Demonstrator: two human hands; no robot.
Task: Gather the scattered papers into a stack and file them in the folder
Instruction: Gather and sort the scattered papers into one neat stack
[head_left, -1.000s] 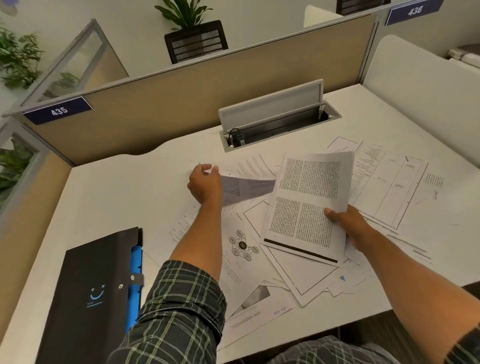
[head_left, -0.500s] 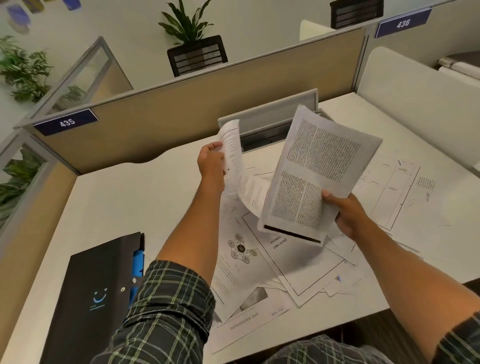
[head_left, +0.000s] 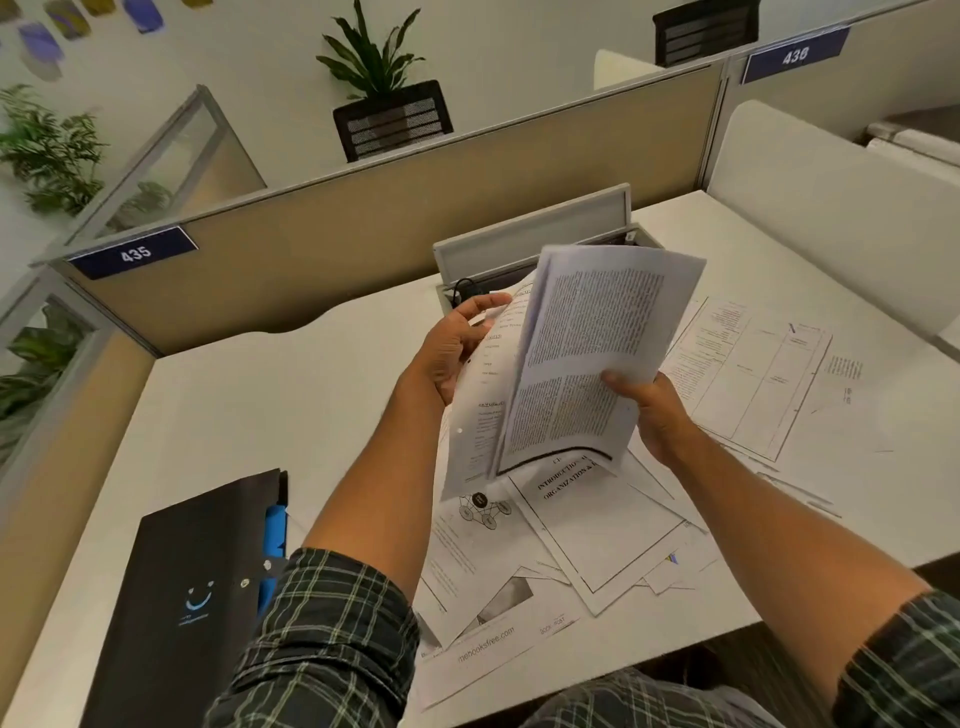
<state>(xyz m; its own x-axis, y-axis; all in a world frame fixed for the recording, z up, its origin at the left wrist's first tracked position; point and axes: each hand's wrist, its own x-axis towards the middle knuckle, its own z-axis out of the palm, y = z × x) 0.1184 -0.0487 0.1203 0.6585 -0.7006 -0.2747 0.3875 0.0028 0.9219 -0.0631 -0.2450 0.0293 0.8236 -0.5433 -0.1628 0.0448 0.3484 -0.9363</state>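
Above the white desk (head_left: 291, 415), my right hand (head_left: 652, 415) grips a densely printed sheet (head_left: 592, 353) by its right edge. Behind it and to the left, my left hand (head_left: 452, 348) holds a second sheet (head_left: 478, 415) with punched holes, its thumb over the left edge. The two sheets overlap in the air. Several loose papers (head_left: 613, 530) lie scattered on the desk under and in front of my hands, and more papers (head_left: 758, 374) lie to the right. A black folder (head_left: 176, 597) with a blue smile logo lies shut at the front left.
A grey cable tray with a raised lid (head_left: 530, 234) is set into the desk behind the held sheets. A tan partition (head_left: 363, 234) closes off the back, a white panel (head_left: 841, 208) the right side. Some papers overhang the desk's front edge.
Both hands lifted their sheets off the desk and brought them together. The left hand's sheet now stands close behind the right hand's printed sheet.
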